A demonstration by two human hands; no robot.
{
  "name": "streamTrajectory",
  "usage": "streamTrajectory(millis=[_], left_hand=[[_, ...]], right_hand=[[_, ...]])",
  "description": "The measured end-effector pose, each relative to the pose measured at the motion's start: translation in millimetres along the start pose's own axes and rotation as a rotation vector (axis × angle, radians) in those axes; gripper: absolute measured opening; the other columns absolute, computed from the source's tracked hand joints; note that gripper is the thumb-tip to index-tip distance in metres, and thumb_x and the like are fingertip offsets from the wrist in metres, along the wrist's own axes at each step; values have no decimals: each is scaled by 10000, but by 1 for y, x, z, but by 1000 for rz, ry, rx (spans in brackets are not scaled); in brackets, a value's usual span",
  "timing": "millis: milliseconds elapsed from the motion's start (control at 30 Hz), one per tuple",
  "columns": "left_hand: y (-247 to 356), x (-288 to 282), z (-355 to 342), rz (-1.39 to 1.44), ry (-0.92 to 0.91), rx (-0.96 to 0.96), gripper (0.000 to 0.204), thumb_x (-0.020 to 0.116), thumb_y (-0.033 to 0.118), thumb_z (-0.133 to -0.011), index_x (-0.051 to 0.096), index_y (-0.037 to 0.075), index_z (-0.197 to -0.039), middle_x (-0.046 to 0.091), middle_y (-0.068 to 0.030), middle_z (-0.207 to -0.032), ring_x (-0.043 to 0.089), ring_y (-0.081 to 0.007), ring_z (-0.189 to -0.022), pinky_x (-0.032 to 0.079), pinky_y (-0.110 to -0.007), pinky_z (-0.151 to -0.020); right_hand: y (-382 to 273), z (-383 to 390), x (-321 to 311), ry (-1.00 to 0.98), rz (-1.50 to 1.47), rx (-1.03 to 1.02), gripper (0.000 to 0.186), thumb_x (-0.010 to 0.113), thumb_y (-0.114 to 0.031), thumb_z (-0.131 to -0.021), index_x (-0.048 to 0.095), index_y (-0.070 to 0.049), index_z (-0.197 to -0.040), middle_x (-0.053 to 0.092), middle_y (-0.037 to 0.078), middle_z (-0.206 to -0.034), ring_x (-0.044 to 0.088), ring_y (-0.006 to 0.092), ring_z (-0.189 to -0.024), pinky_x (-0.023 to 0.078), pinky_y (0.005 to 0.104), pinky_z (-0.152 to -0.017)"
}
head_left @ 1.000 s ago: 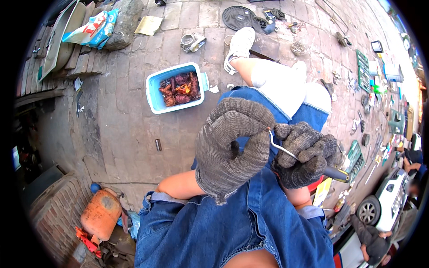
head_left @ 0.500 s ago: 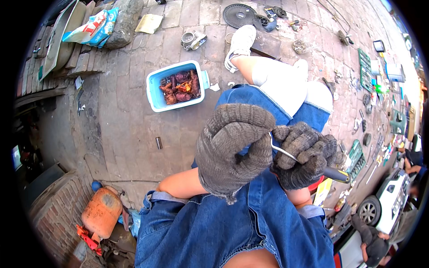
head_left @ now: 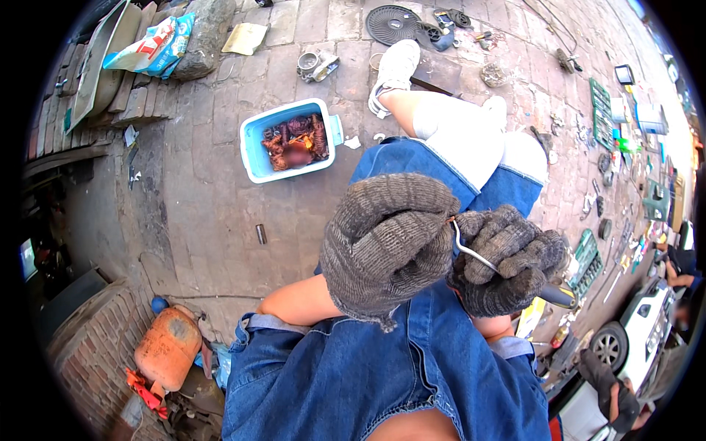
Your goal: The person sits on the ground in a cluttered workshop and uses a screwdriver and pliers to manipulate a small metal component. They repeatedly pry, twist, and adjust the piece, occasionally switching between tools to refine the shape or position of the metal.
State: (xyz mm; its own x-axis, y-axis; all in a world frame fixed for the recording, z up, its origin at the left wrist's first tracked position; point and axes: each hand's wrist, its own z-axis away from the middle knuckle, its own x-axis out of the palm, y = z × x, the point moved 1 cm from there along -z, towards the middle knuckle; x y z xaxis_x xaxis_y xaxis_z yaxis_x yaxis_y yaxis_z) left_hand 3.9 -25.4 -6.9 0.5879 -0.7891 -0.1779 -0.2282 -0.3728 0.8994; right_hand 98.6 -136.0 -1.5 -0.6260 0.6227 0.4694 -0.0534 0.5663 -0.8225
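Observation:
Both my hands wear dark grey knitted gloves and meet above my lap. My right hand [head_left: 507, 261] is wrapped round a hook tool [head_left: 474, 253]; its bent metal shaft points toward my other hand, and the dark and yellow handle sticks out on the right. The hook's tip reaches a small copper-coloured bit at the fingertips of my left hand [head_left: 390, 246]. That hand is closed, and its thick fingers hide what they hold. Ahead on the left, a light blue plastic tub [head_left: 251, 165] contains several reddish-brown coils of copper wire [head_left: 301, 136].
A short metal cylinder [head_left: 261, 234] lies on the brick paving left of me. An orange tank [head_left: 168, 349] stands lower left. Ahead lies a round black fan grille [head_left: 393, 25]. Green tool cases [head_left: 601, 114] and scattered tools spread rightward, toward a white car [head_left: 638, 327] and other people.
My right hand and the hook tool have shifted slightly right and down. Copper colour now shows at the hook's tip beside my left fingertips. My left hand has barely moved.

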Motion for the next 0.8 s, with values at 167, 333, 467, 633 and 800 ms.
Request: streamTrajectory(millis=[167,333,467,633,800], left_hand=[[1,-2,-4,-114,-58,89,350,713,51,-622,593,32,-950,582,-130,-995,572,-256,-905,468,-339,-753],[4,2,-2,-132,-87,21,256,670,46,-677,581,49,-917,592,-122,-963,587,-248,-880,483,-341,-757],[-1,12,-2,-17,109,63,211,655,9,-664,578,38,-858,603,-122,-901,586,-241,-807,461,-326,-713],[2,8,-6,28,170,-38,99,598,-15,-719,554,40,-789,589,-103,-858,568,-196,-730,469,-306,-633],[-3,7,-19,186,302,-108,20,539,-10,-759,526,3,-767,536,-115,-845,551,-169,-692,484,-277,-584]], right_hand=[[-1,-1,-3,-6,-43,46,281,601,-334,-794,543,-85,-678,593,91,-632,575,179,-551,492,468,-740],[-5,0,-7,-11,-35,143,254,619,-299,-787,543,-84,-675,588,93,-626,563,182,-601,477,460,-759],[-10,6,-8,23,-89,197,230,638,-290,-773,574,-90,-677,594,97,-645,559,188,-606,472,466,-759],[-16,11,-26,9,-67,6,267,641,-283,-771,579,-31,-709,596,113,-667,574,197,-622,482,439,-753],[-24,7,-47,120,49,-55,286,602,-304,-801,544,-27,-755,576,104,-633,535,177,-585,486,393,-697]])
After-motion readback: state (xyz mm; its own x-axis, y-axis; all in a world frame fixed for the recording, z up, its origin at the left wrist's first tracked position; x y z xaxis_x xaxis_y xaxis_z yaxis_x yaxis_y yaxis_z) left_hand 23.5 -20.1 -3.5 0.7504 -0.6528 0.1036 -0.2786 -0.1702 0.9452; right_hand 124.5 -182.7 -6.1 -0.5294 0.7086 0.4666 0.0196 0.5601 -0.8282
